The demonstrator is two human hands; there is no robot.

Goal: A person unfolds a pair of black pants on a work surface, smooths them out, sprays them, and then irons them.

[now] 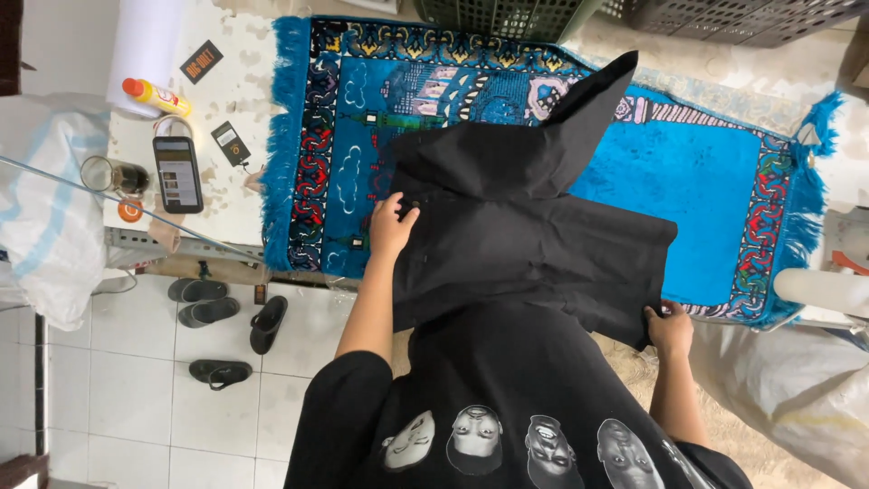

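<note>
The blue rug (706, 172) covers the tabletop (240, 100). The black garment (525, 235) lies across the rug's near edge, one sleeve raised toward the far edge. The left hand (391, 226) presses the garment's left edge, fingers curled over the cloth. The right hand (671, 328) pinches the garment's near right corner, fingers closed on it. A phone (177, 174) lies near the tabletop's left edge.

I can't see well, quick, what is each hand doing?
Left hand: pressed on the black garment, fingers curled.
Right hand: gripping the black garment's corner.
</note>
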